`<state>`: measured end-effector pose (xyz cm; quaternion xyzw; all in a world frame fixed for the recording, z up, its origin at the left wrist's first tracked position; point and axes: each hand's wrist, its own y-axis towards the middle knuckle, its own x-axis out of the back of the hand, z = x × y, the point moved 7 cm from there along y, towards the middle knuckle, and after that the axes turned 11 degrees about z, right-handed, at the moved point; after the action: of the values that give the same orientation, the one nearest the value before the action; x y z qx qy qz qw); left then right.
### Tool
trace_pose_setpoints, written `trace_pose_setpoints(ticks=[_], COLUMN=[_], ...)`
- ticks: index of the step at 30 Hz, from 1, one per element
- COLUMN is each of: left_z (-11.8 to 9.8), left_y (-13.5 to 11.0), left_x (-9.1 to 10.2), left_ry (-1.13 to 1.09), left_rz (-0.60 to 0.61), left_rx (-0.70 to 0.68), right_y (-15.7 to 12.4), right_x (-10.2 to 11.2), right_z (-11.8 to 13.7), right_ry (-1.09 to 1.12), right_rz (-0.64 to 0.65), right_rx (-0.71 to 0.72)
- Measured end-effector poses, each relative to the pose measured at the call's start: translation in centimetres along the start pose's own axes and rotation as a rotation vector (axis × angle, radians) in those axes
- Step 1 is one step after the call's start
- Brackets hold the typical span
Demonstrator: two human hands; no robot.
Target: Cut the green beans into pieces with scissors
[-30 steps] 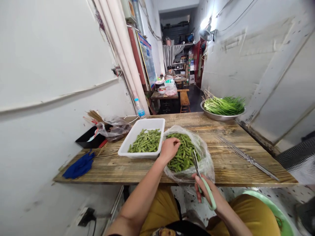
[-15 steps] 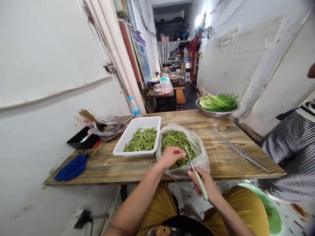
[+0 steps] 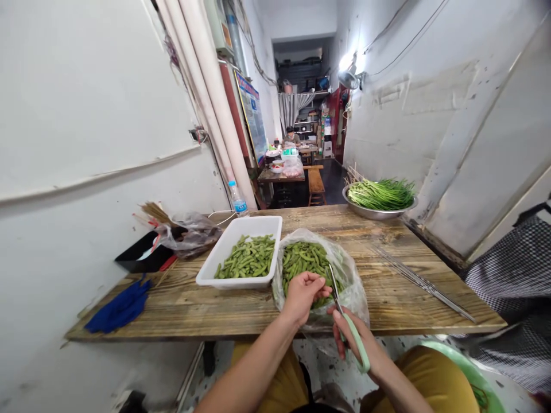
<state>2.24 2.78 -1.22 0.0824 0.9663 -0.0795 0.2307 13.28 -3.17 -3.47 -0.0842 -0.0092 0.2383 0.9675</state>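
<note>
Wooden table (image 3: 387, 295) with white tray (image 3: 258, 221), plastic bag (image 3: 353, 288), steel bowl (image 3: 375, 213), blue cloth (image 3: 116, 307) and skewers (image 3: 422, 281)

We have one view only, worn on the head: it looks forward and down across the wooden table (image 3: 206, 310), close above the left hand (image 3: 301, 295) and right hand (image 3: 350, 335) (low in frame), the corridor (image 3: 333, 178) receding beyond.

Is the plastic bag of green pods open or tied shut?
Open. The bag lies with its mouth spread wide, its pods uncovered, and the left hand is inside it. The right hand holds scissors.
</note>
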Motion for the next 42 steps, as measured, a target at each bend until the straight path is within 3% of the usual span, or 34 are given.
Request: trace_pose_setpoints(ticks=[4, 6, 9, 10, 12, 14, 17, 18, 20, 22, 27, 32, 35, 42], left_z=[0.2, -1.5, -7.4, -9.3, -11.7, -11.5, -7.9, -6.8, -5.6, -5.9, -7.7, -4.9, -3.6, -2.9], left_y=[-0.2, -0.3, -1.0, -1.3, -0.8, 0.9, 4.1, 4.9, 6.2, 6.6, 4.6, 2.2, 1.5, 1.2], left_x=[0.3, 2.0, 6.2, 7.0, 7.2, 5.8, 2.4, 1.6, 0.8, 0.5, 0.2, -0.6, -1.0, -0.6], left_ry=[0.017, 0.134, 0.617, 0.845, 1.247, 1.536, 1.736, 1.757, 1.771, 1.754, 1.469, 1.007, 0.924, 0.798], left_rz=[-0.020, -0.084, -0.379, -0.478, -0.565, -0.435, -0.005, 0.080, 0.102, 0.059, 0.060, 0.208, 0.229, 0.232], left_rx=[-0.022, -0.100, -0.372, -0.436, -0.488, -0.499, -0.462, -0.433, -0.382, -0.380, -0.389, -0.169, -0.095, -0.037], right_y=[0.2, 0.2, 0.1, 0.0, -0.1, -0.1, -0.2, -0.3, -0.5, -0.7, -0.6, 0.1, 0.3, -0.1], right_x=[0.2, 0.4, 0.6, 0.7, 0.6, 0.5, 0.4, 0.4, 0.4, 0.5, 0.9, 1.0, 1.0, 1.0], right_z=[-0.7, -1.4, -2.3, -2.6, -3.1, -3.3, -3.1, -3.1, -3.1, -3.2, -2.9, -1.6, -1.2, -1.5], right_ry=[0.047, 0.059, 0.039, 0.037, 0.051, 0.078, 0.093, 0.092, 0.093, 0.102, 0.088, 0.085, 0.064, 0.054], right_rz=[-0.031, -0.051, -0.057, -0.048, -0.030, -0.018, -0.007, -0.003, 0.002, 0.001, -0.050, -0.044, -0.045, -0.071], right_rx=[-0.048, -0.068, -0.056, -0.054, -0.064, -0.072, -0.056, -0.050, -0.045, -0.050, -0.057, 0.024, 0.036, -0.022])
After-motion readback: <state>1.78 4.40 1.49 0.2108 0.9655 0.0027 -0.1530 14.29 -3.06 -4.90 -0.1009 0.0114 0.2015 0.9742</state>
